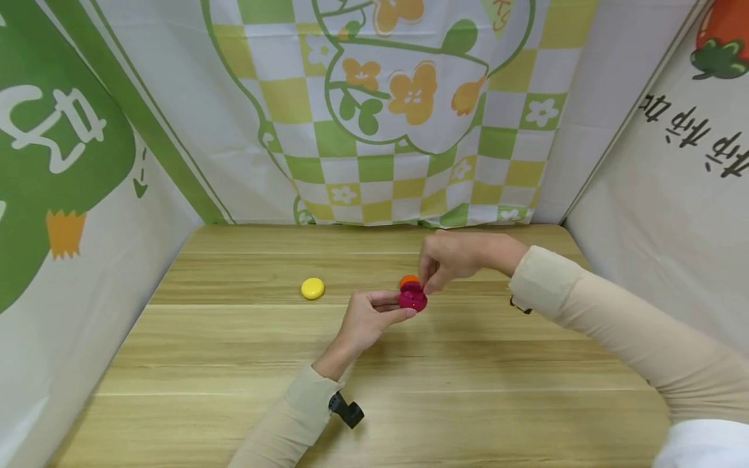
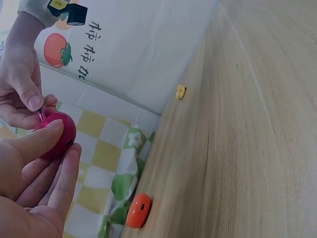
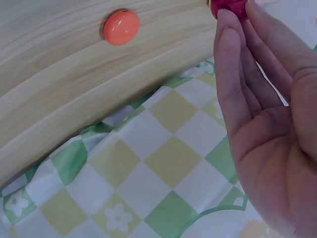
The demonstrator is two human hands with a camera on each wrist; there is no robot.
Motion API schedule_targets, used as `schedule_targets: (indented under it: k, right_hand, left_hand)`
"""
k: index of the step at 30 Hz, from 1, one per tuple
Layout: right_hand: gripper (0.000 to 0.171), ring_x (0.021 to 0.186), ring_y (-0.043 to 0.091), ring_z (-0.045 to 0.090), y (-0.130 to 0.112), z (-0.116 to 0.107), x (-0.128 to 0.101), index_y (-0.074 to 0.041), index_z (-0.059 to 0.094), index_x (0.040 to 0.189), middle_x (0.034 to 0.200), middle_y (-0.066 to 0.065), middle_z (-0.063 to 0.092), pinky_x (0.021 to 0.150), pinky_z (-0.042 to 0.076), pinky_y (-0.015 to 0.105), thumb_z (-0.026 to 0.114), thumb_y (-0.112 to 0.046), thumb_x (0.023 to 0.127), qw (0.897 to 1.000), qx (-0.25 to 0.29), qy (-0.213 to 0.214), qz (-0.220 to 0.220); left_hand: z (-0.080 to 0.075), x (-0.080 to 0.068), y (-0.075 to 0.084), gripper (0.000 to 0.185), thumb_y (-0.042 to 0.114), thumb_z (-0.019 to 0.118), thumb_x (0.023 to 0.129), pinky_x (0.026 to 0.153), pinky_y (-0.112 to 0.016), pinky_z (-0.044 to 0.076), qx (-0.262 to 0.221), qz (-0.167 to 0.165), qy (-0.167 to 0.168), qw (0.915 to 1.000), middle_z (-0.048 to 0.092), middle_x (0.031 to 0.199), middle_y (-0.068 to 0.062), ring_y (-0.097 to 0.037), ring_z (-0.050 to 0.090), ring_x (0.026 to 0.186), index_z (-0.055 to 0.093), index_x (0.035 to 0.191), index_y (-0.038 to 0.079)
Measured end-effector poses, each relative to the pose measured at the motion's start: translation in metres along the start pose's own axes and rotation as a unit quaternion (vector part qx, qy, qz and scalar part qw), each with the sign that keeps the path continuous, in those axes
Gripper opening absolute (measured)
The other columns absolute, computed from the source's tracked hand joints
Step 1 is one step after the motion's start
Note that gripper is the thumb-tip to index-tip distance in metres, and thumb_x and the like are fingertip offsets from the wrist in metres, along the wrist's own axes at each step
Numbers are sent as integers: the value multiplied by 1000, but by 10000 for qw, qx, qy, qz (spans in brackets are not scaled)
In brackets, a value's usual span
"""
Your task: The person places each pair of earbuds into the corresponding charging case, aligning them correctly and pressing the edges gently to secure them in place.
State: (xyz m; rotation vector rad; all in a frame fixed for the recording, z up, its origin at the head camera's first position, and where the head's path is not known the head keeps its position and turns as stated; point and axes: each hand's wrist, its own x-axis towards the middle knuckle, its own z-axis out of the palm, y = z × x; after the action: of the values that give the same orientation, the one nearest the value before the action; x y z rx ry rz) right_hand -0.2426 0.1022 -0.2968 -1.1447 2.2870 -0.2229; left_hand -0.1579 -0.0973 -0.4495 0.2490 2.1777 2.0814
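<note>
The cloth walls around you carry large brush-style characters, white on green at your left and black on white at your right beside a printed tomato (image 2: 56,49); they are too cropped or tilted to read with certainty. A small yellow label sits on the black camera strapped to your right wrist, its print too small to make out.

Your left hand (image 1: 364,320) holds the magenta disc (image 1: 413,299) above the wooden table (image 1: 234,364), thumb curled over its top and the other fingers bent underneath. Your right hand (image 1: 453,259) comes down on the same disc from above, thumb and forefinger tips pinching at its upper edge; the left wrist view shows that pinch closed on something thin at the rim, but what exactly you cannot tell.

The orange disc (image 1: 408,281) lies flat on the table just behind the magenta one, untouched. The yellow disc (image 1: 313,288) rests on the table well apart to your left.
</note>
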Motion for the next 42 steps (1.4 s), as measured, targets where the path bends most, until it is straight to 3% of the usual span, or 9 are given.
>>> schedule_targets:
  k: [6, 14, 32, 37, 42]
  right_hand:
    - [5, 74, 5, 69, 3, 6, 0, -15, 84, 91, 86, -1, 81, 70, 59, 24, 82, -18, 94, 9992, 237, 306, 20]
    - [8, 71, 5, 68, 7, 14, 2, -15, 82, 85, 79, -4, 78, 67, 59, 23, 82, -16, 94, 9974, 356, 620, 8]
    - [7, 73, 1, 71, 10, 26, 1, -13, 81, 85, 81, -5, 78, 69, 61, 20, 84, -11, 91, 9896, 260, 1306, -543]
    - [6, 72, 4, 72, 19, 25, -3, -15, 83, 88, 81, -4, 79, 68, 62, 23, 81, -12, 93, 9867, 574, 1482, -329]
    - [13, 78, 13, 75, 35, 28, -3, -9, 84, 101, 88, 5, 81, 75, 65, 34, 75, -19, 99, 9817, 1286, 1398, -135]
  left_hand:
    - [1, 0, -1, 32, 8, 88, 86, 84, -25, 65, 4, 42, -13, 10000, 80, 114, -18, -21, 80, 98, 81, 116, 1]
    - [3, 1, -2, 32, 7, 88, 86, 83, -24, 64, -60, 24, 10, 10000, 80, 114, -19, -22, 80, 99, 80, 116, 0]
    - [3, 0, -2, 32, 7, 88, 86, 83, -24, 64, -81, 4, 39, 10000, 80, 115, -19, -21, 80, 99, 80, 117, 0]
    - [3, -2, -2, 32, 9, 88, 86, 83, -25, 65, -80, -10, 83, 9999, 80, 114, -19, -21, 80, 97, 80, 116, 0]
    - [3, -2, -3, 31, 10, 88, 86, 83, -25, 65, -67, -53, 147, 9999, 80, 114, -18, -21, 80, 97, 80, 115, 0]
